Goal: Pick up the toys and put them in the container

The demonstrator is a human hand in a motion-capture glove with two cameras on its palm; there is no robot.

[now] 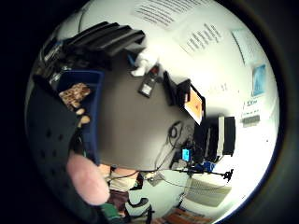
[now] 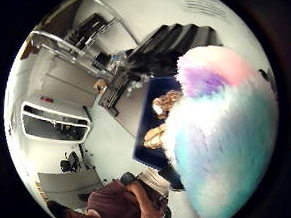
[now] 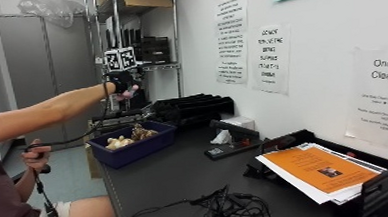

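Right hand [image 3: 122, 83] grips pastel fluffy toy [image 2: 219, 134], raised well above blue container [image 3: 133, 144], which lies directly below with two toys [image 3: 130, 137] already inside; a straight descent should reach it.

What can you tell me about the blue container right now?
The blue container is a shallow rectangular bin, plastic by its look, sitting flat at the near end of the dark table, in front of black stacked trays. Two toys already lie inside, tan and brown, apparently plush. Nothing grips it. The gloved right hand hangs above it, holding a fluffy pastel toy.
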